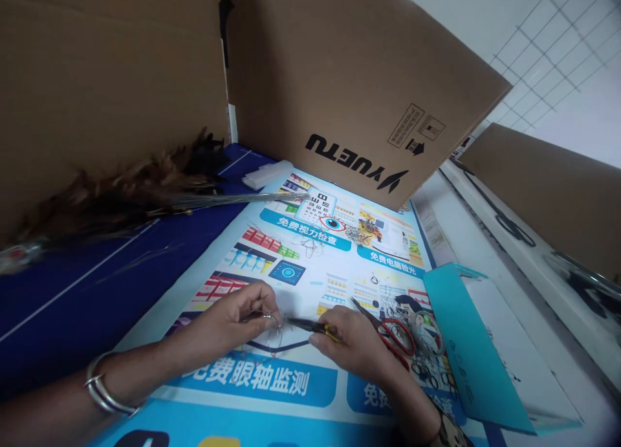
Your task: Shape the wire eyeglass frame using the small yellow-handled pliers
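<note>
Left hand [252,310] pinches wire [280,336]; right hand [353,341] grips pliers [301,323], red-handled scissors [382,326] near, 1 teal box [473,356] beyond.

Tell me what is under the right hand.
Under the right hand, which grips pliers, lies a printed poster. The forearm hides some characters on its blue label; whatever print the hand covers cannot be seen.

Blue tabletop [53,324], white line across it; printed poster [301,295] spread over middle. On blue side, from here: brown feather bundle [150,178], thin wires [228,200] reaching onto poster. Folded white sheet [268,174] at poster's far edge. On poster: wire tangle [358,236], faint loose wire bits [310,244], red-handled scissors [402,334] beside clear roll [427,334], dark loops [429,371]. Open teal box [478,343] at right.
</note>
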A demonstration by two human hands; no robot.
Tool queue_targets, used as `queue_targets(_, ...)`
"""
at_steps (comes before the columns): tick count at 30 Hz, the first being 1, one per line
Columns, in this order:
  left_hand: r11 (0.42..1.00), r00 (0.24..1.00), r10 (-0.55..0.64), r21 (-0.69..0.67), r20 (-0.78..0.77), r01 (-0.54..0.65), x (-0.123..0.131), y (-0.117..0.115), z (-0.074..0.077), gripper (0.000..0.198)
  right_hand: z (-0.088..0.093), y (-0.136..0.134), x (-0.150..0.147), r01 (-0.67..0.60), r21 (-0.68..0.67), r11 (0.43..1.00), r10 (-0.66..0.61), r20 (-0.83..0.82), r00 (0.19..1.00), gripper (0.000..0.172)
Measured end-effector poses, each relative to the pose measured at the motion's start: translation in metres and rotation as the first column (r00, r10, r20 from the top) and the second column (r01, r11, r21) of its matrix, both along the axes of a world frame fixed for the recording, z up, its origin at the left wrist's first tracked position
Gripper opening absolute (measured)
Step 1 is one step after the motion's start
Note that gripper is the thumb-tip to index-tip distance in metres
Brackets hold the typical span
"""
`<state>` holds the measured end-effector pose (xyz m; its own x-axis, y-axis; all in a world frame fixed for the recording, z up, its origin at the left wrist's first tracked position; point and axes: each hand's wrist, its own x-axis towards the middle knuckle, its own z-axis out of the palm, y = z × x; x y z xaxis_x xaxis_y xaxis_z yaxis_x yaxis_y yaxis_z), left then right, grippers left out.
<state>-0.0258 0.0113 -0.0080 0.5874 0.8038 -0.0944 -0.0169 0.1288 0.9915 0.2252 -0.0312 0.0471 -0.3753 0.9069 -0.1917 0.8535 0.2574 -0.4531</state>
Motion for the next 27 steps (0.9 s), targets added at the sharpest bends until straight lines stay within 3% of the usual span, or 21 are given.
queue_targets(10, 1.0, 0.999, -0.002, -0.003, -0.053, 0.001, 0.002, -0.001, 0.003, 0.009, -0.001, 0.001, -0.003, -0.011, 0.0, 1.0, 0.011, 0.012, 1.0, 0.018)
queue_targets(17, 0.998, 0.994, 0.051, 0.03, -0.094, -0.049, 0.003, 0.0, 0.005, 0.01, -0.011, 0.0, -0.004, 0.013, 0.041, 0.999, -0.014, 0.029, 0.999, 0.022)
queue_targets(23, 0.991, 0.99, 0.134, -0.007, -0.055, -0.134, 0.004, -0.001, 0.005, 0.014, -0.022, -0.001, -0.006, 0.156, 0.076, 0.985, -0.147, -0.116, 0.982, 0.018)
queue_targets(27, 0.987, 0.987, 0.152, -0.041, -0.049, -0.154, 0.004, -0.001, 0.005, 0.014, -0.026, -0.004, -0.01, 0.193, 0.099, 0.976, -0.165, -0.239, 0.957, 0.02)
